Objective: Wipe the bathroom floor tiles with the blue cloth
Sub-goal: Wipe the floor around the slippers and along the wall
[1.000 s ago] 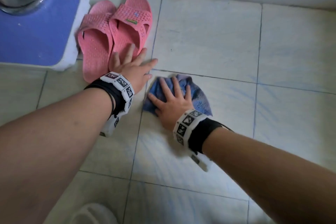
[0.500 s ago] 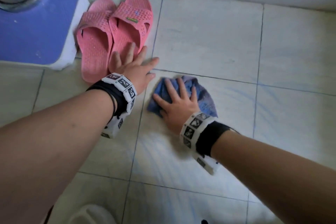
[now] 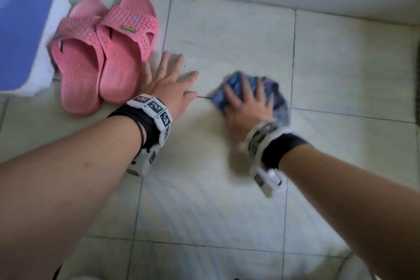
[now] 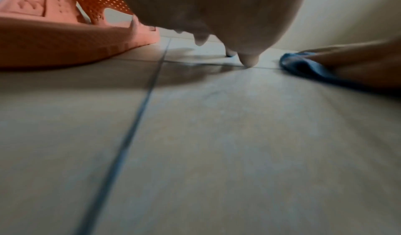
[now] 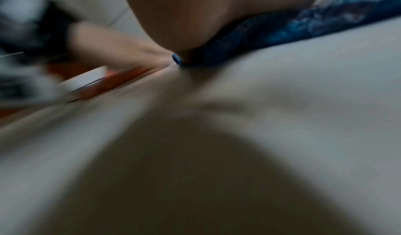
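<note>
On the bathroom floor, pale glazed floor tiles (image 3: 227,36) with thin dark grout lines spread out beneath the person. At the far left sits a blue-topped white block (image 3: 25,29), rounded at the corner. Beside it lie two pink slippers (image 3: 102,52), rubbery and perforated with small holes. The left hand (image 3: 168,88) lies flat on the tile just beside the slippers, its fingers (image 3: 172,63) straight and spread, holding nothing. The right hand (image 3: 247,107), blurred, presses down with its fingers straight and splayed on the blue cloth (image 3: 278,95). That cloth is crumpled and soft, bunched under the palm across a grout line, a little apart from the left hand.
</note>
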The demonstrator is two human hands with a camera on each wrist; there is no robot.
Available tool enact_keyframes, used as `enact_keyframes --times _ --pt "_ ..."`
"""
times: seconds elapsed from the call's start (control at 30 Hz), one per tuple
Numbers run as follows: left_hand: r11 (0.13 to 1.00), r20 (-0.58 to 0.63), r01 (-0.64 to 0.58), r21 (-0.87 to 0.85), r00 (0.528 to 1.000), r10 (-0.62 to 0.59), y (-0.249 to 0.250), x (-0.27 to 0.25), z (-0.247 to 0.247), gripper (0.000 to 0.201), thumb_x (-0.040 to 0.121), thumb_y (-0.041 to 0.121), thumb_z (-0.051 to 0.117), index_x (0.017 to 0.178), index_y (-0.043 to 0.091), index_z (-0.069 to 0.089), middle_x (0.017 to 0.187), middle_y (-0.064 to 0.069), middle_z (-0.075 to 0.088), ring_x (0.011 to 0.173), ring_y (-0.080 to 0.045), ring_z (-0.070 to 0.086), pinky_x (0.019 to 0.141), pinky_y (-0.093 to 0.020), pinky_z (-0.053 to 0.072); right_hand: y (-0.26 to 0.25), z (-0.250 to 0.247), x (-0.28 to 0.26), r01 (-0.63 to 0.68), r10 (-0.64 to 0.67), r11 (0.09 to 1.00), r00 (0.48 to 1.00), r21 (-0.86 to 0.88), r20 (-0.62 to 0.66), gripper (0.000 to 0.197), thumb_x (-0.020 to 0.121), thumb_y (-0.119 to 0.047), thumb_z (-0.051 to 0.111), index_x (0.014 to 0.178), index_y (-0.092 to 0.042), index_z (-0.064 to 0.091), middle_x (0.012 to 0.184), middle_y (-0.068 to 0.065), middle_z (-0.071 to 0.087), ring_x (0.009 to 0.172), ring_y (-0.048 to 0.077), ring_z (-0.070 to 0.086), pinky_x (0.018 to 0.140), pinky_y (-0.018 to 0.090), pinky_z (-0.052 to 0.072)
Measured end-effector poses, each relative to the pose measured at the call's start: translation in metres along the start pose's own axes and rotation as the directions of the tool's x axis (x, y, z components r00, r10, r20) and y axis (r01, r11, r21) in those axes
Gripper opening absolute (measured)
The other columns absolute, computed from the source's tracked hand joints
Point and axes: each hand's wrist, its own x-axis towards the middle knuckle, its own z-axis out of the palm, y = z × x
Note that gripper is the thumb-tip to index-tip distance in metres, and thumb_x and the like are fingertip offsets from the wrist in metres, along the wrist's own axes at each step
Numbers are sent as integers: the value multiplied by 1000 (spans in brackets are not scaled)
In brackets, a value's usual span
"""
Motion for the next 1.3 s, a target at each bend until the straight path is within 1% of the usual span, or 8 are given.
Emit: enact_keyframes --times 0.07,0.17,0.23,0.33,0.43,0.8,1.03,1.3 --pt "1000 12 7 4 1000 -7 4 8 -2 56 101 50 37 154 44 19 166 2 -12 150 -28 -20 115 -61 -13 -25 22 -39 195 -195 980 981 -29 18 55 84 -49 40 135 -36 56 151 9 42 138 46 35 99 75 29" --pt "1000 34 20 15 999 -21 4 15 -3 57 102 51 35 154 47 14 166 3 -14 150 -27 -20 116 -61 -12 -27 26 -52 304 -302 953 949 -12 95 55 80 -47 39 128 -35 63 144 5 52 131 42 47 95 71 36" --pt "999 44 30 15 999 -31 3 16 -4 57 102 52 34 154 48 12 166 4 -15 151 -27 -20 118 -61 -10 -5 13 -28 251 -252 967 968 -42 -9 52 89 -45 40 139 -38 51 154 2 38 142 38 33 105 70 29" --pt "998 69 54 -11 996 -53 4 13 -5 57 102 52 32 154 49 8 165 4 -19 150 -26 -23 118 -59 -11 53 -19 23 -51 52 997 999 64 -14 54 100 -45 35 151 -44 19 164 -8 1 150 30 -5 116 62 3" --pt "997 95 67 -34 993 -64 5 13 -6 57 103 51 32 154 49 7 164 4 -21 150 -26 -23 118 -59 -10 83 -44 43 -237 231 962 971 136 63 56 100 -42 33 153 -43 13 164 -7 -8 149 32 -12 116 62 -1" --pt "995 70 58 -79 996 -53 4 16 -9 59 102 51 40 154 48 14 166 3 -15 152 -29 -15 120 -48 0 -21 8 -34 184 -172 980 974 -74 145 61 99 -46 37 153 -44 9 163 -7 -11 149 30 -14 115 62 0" --pt "987 76 75 -140 995 -64 4 5 -8 60 102 49 43 155 44 17 166 -1 -15 152 -29 -14 121 -44 -3 61 -39 29 -210 199 971 975 113 101 57 100 -40 37 153 -43 14 164 -8 -8 149 31 -12 116 63 1" --pt "989 106 97 -108 991 -86 -7 9 -5 65 99 59 39 154 50 6 163 0 -23 150 -33 -20 120 -48 -9 23 -34 29 -188 179 976 980 112 90 56 102 -40 36 153 -41 12 163 -3 -14 147 36 -16 114 65 -2"
